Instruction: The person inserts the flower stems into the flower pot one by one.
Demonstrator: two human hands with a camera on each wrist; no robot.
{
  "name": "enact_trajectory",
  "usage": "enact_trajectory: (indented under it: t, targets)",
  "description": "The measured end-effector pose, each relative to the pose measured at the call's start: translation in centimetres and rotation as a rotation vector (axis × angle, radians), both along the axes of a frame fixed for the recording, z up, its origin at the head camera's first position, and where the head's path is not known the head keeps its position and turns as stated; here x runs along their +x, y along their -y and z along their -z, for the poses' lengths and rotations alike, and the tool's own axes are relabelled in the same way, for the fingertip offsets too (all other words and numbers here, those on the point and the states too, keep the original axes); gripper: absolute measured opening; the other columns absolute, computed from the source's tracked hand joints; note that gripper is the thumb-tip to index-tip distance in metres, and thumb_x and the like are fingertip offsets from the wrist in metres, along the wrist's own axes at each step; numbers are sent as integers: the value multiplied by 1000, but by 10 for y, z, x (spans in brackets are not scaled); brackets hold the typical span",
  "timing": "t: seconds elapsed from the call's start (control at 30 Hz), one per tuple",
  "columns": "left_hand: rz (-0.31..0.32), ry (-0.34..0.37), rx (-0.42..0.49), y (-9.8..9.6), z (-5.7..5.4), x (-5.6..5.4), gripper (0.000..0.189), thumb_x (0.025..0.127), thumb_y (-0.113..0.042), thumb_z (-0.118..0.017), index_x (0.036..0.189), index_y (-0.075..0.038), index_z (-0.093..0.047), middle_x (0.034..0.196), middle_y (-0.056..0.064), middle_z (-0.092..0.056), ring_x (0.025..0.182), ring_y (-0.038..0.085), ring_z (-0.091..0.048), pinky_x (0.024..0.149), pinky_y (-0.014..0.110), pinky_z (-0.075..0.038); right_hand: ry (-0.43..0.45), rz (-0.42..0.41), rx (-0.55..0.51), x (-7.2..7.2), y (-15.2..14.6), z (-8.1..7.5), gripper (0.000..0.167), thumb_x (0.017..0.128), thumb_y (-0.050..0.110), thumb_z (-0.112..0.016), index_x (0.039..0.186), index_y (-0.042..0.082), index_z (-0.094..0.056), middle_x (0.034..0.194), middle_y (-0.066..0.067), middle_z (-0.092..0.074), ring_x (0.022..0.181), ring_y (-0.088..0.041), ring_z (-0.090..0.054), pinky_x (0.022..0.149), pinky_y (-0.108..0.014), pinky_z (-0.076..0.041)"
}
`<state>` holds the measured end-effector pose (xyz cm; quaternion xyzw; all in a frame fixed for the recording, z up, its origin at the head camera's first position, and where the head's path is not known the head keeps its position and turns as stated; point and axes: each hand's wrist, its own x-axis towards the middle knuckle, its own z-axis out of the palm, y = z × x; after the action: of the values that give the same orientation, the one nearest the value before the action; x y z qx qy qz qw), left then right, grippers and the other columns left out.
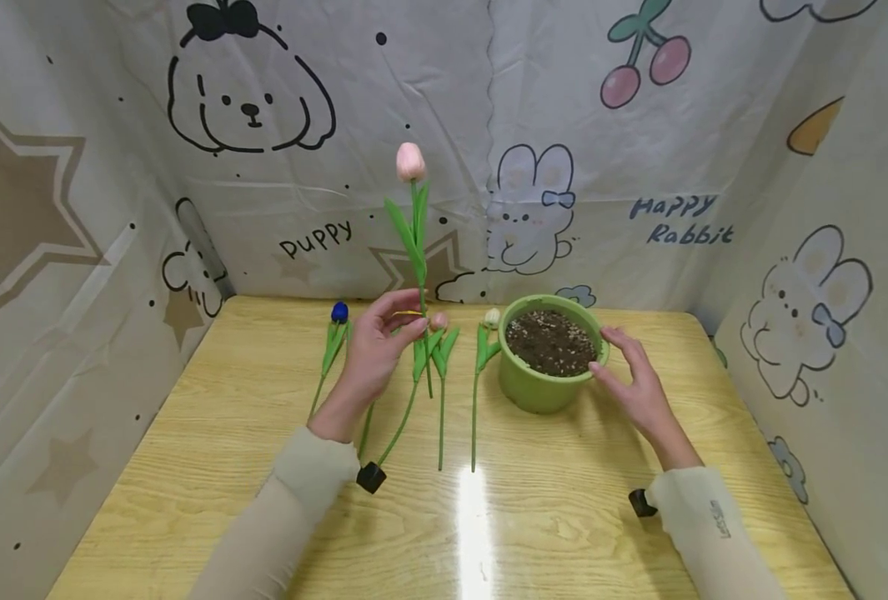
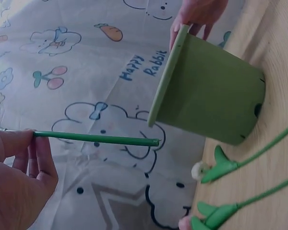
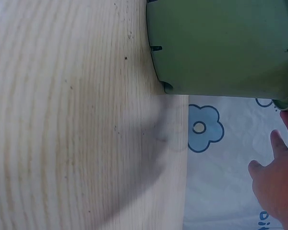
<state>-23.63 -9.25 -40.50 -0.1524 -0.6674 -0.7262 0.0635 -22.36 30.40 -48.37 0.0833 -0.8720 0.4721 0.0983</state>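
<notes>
My left hand pinches the green stem of a pink tulip between thumb and fingertips. The tulip stands upright with its bloom high, and the bare stem end points down below the hand. At the right, my right hand touches the rim of a green flowerpot with spread thumb and fingers. Dark soil with pale specks fills the pot. In the right wrist view, the right hand's fingers are loosely extended beside the pot's rim.
More artificial tulips lie on the wooden table: a blue one, a pink one and a white one near the pot. Some stems pass behind the left arm. A printed curtain encloses the table at the back and sides.
</notes>
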Motion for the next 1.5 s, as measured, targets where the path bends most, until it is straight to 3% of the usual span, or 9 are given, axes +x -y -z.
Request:
enact_trajectory:
  t: [0.13,0.3,0.53,0.7,0.83,0.97,1.1,1.27,1.5]
  targets:
    - [7,-11,22,-10,-4,-4,39,98,5,-66,136,5,-59,127,27,-61,107,18,-65,88,22,-60,-15,-9,4,2,2,0,65,101,23,-68,159,14,-41,166,-16,-33,158,-41,-18,122,-75,-14]
    - [14,-10,61,-23,-4,-10,39,97,8,-64,136,8,-58,115,7,-64,103,14,-65,84,22,-60,-40,-23,5,1,4,1,64,101,22,-68,158,11,-42,165,-17,-35,157,-43,-19,121,-76,-14]
    - [36,-71,91,-45,-10,-23,38,98,5,-66,136,7,-60,118,21,-64,101,12,-66,84,23,-60,-55,-29,19,2,4,1,63,101,21,-69,158,14,-43,165,-16,-36,157,-41,-22,121,-76,-16]
    - [38,-90,116,-69,-21,-31,38,98,4,-66,135,5,-61,117,15,-66,105,17,-67,86,25,-60,-54,-24,18,3,4,2,63,101,21,-68,158,14,-43,165,-17,-35,156,-42,-23,121,-75,-16]
    - [53,-102,129,-83,-26,-37,38,98,4,-66,136,5,-61,121,21,-64,107,22,-66,87,26,-60,-55,-29,13,2,6,4,63,101,21,-68,158,14,-43,165,-17,-35,156,-42,-23,121,-76,-16]
    - [64,-102,152,-94,-26,-44,38,97,5,-66,135,6,-61,124,29,-62,103,16,-66,85,25,-61,-54,-31,14,3,8,4,63,101,21,-68,158,13,-43,164,-17,-36,156,-42,-23,121,-75,-17]
    - [67,-107,175,-106,-25,-52,38,97,6,-67,135,5,-61,123,28,-63,100,12,-66,84,25,-61,-49,-22,12,5,8,4,63,101,22,-68,158,13,-42,165,-16,-35,156,-42,-24,121,-75,-16]
    - [75,-103,202,-123,-24,-59,38,96,7,-67,134,5,-61,119,24,-65,99,13,-66,85,27,-61,-41,-24,7,7,7,3,65,101,22,-68,159,15,-41,166,-16,-34,156,-42,-23,121,-76,-16]
    - [85,-125,197,-146,-22,-68,38,95,7,-68,133,5,-62,121,28,-65,101,16,-67,86,31,-63,-45,-21,12,6,6,5,64,101,22,-68,159,17,-41,166,-16,-34,156,-42,-23,121,-75,-17]
